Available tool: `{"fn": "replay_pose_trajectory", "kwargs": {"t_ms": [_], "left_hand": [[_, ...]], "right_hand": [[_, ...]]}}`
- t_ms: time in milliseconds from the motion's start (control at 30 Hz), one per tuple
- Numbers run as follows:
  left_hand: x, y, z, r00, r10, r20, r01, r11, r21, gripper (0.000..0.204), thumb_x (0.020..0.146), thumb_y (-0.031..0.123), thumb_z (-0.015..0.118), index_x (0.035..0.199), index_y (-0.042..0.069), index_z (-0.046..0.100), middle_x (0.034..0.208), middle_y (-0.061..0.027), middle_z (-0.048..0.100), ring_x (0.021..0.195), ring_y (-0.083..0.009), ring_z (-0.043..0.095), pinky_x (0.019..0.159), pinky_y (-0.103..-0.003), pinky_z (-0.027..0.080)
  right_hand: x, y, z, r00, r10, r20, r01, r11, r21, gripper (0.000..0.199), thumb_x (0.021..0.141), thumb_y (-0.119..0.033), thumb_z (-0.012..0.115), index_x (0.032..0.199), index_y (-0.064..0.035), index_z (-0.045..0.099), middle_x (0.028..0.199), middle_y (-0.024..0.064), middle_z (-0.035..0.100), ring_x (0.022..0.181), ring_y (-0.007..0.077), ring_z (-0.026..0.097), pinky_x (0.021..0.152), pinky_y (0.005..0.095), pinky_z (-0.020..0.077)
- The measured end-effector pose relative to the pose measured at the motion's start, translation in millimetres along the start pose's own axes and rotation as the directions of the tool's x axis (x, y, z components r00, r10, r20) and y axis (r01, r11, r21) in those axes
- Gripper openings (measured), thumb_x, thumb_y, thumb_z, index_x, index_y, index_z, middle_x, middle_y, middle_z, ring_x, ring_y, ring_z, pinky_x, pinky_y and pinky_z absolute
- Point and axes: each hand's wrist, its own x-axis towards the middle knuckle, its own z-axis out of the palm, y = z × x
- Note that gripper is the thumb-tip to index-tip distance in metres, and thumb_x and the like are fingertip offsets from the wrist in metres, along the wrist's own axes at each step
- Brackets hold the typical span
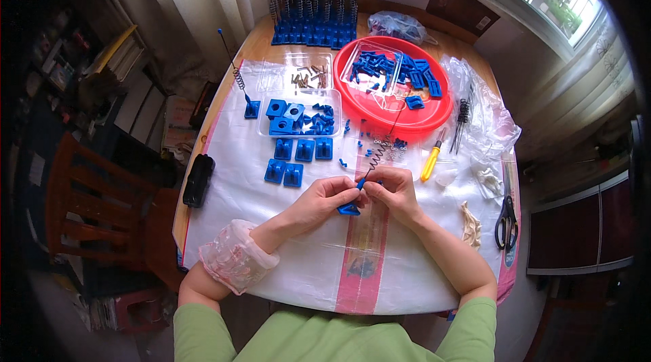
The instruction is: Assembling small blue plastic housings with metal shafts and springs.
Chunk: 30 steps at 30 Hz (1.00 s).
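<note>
"While both hands are up on the work, where's the spring?"

"Between them. The dark coiled wire [378,157] leaves the fingertips up and right, away from the wearer, far end toward the red tray [424,122]. Blue base [348,209] sits at the low end, just below the fingers, tilted."

"Long axis?"

"One slanted line: base low left, coil high right."

"Fingers?"

"Left hand [324,199]: thumb and forefinger pinched at the small blue neck above the base. Right hand [395,191]: thumb and forefinger closed in from the other side, near where wire meets neck. Can't tell whether they grip wire, neck or both."

"Which hand is nearer what?"

"Left to the base, right to the coil. I'd judge the next move turns on that: keep wire in line with neck, left steadying, right adjusting."

"Anything in the way?"

"Loose blue bases [304,150] stand ahead of the left hand, apart from it. Yellow-handled screwdriver [429,165] lies beyond the right hand, not touching."
</note>
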Motion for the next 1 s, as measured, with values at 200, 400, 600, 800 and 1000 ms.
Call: {"fn": "replay_pose_trajectory", "kwargs": {"t_ms": [200, 400, 600, 800, 1000], "left_hand": [[1.0, 1.7, -0.1, 0.996, 0.075, -0.043, -0.068, 0.985, 0.157, 0.016, 0.1, 0.015, 0.06, 0.107, 0.002, 0.065, 0.1, -0.0036, 0.068, 0.097, -0.0107, 0.063, 0.091, -0.028, 0.05], [0.4, -0.4, -1.6, 0.991, 0.106, -0.081, -0.088, 0.976, 0.2, 0.018, 0.1, 0.014, 0.061, 0.11, 0.0, 0.067, 0.101, -0.0042, 0.069, 0.096, -0.0107, 0.064, 0.09, -0.027, 0.05], [0.4, 0.1, -2.4, 0.988, 0.111, -0.109, -0.092, 0.981, 0.172, 0.023, 0.098, 0.012, 0.062, 0.117, -0.001, 0.067, 0.105, -0.0059, 0.07, 0.097, -0.0117, 0.065, 0.091, -0.027, 0.051], [2.1, -1.8, -5.4, 0.988, 0.103, -0.119, -0.098, 0.994, 0.043, 0.025, 0.098, 0.01, 0.062, 0.12, -0.001, 0.065, 0.109, -0.0061, 0.069, 0.099, -0.0123, 0.064, 0.09, -0.028, 0.052], [3.3, -2.8, -6.9, 0.989, 0.097, -0.112, -0.099, 0.995, -0.01, 0.024, 0.098, 0.009, 0.063, 0.12, 0.001, 0.064, 0.108, -0.0054, 0.068, 0.098, -0.013, 0.063, 0.09, -0.029, 0.051]], "right_hand": [[-0.4, 2.2, 0.8, 0.999, 0.016, -0.029, -0.016, 1.0, 0.003, 0.01, 0.088, -0.002, 0.07, 0.095, 0.0053, 0.071, 0.095, 0.0094, 0.07, 0.087, 0.0121, 0.064, 0.077, 0.026, 0.0492], [0.3, 0.6, 2.7, 0.998, 0.014, -0.055, -0.014, 1.0, -0.011, 0.01, 0.088, -0.003, 0.071, 0.094, 0.0048, 0.071, 0.092, 0.0081, 0.071, 0.086, 0.0114, 0.064, 0.076, 0.0257, 0.0492], [0.4, 2.9, 2.6, 0.998, -0.008, -0.066, 0.006, 1.0, -0.023, 0.01, 0.088, -0.003, 0.072, 0.094, 0.0044, 0.072, 0.09, 0.0076, 0.071, 0.084, 0.0112, 0.064, 0.075, 0.0253, 0.0499], [1.1, 1.9, 3.6, 0.997, 0.004, -0.081, -0.004, 1.0, 0.003, 0.014, 0.09, -0.003, 0.07, 0.103, 0.003, 0.071, 0.092, 0.0064, 0.071, 0.084, 0.0091, 0.064, 0.073, 0.0234, 0.0507], [1.2, 3.0, 3.7, 0.997, -0.014, -0.075, 0.016, 1.0, 0.021, 0.016, 0.091, -0.004, 0.07, 0.105, 0.0027, 0.069, 0.092, 0.0043, 0.069, 0.083, 0.0079, 0.064, 0.072, 0.0221, 0.0501]]}}
